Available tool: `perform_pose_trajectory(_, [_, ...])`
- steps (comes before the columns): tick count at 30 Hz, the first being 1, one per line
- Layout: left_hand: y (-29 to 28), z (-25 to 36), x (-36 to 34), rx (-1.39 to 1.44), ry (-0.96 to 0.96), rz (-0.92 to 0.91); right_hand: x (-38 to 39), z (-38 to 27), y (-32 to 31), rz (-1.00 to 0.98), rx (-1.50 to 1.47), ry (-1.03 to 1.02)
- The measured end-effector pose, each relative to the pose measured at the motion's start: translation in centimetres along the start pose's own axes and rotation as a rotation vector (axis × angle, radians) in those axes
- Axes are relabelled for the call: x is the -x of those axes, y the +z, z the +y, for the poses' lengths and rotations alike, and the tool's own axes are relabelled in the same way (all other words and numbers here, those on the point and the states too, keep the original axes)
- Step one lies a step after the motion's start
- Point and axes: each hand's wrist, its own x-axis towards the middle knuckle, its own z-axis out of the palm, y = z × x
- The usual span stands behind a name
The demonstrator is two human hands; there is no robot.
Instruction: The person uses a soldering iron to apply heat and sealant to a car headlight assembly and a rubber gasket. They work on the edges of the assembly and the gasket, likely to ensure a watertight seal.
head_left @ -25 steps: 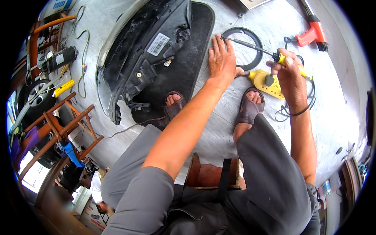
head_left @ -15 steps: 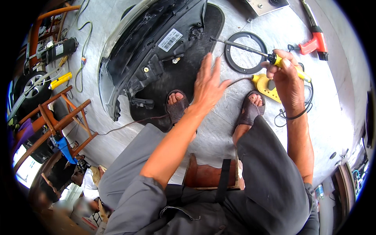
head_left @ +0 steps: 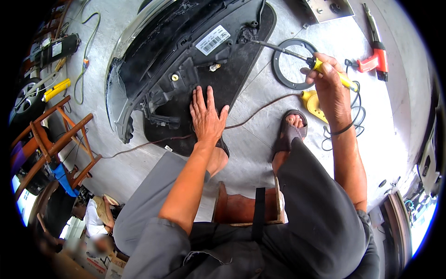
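My left hand [head_left: 206,118] lies open, fingers spread, on the black mat [head_left: 234,81] below a car headlamp housing [head_left: 181,51] with a white label. My right hand [head_left: 332,88] grips the yellow handle of what looks like a soldering iron [head_left: 347,83]. Its long metal shaft reaches to the housing’s right part, near a rough dark patch; whether the tip touches is unclear. Under the shaft sits a black ring [head_left: 296,85]. A yellow power strip [head_left: 315,106] and cables are beside my right hand.
A red heat gun [head_left: 371,59] lies at right, a metal box [head_left: 325,9] at top. Wooden frames [head_left: 65,139], a wheel [head_left: 30,95] and a black cylinder [head_left: 60,44] crowd the left. Another person [head_left: 97,216] is at lower left. A wooden seat [head_left: 223,207] is between my legs.
My left hand has moved left from beside the ring onto the mat. The iron in my right hand has shifted slightly up and left, its tip now at the housing.
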Motion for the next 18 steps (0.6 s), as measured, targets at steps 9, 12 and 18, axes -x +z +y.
perform_pose_trajectory(9, [0.2, -0.3, 0.1, -0.001, 0.005, 0.006, -0.8, 0.7, 0.6, 0.017, 0.053, 0.029])
perform_pose_trajectory(12, [0.0, -0.3, 0.1, 0.006, 0.006, 0.004, -1.2, 0.8, 0.5, 0.019, 0.065, 0.028])
perform_pose_trajectory(18, [0.1, -0.2, 0.0, 0.003, 0.000, -0.008, -1.6, 1.4, 0.5, 0.038, 0.063, 0.051])
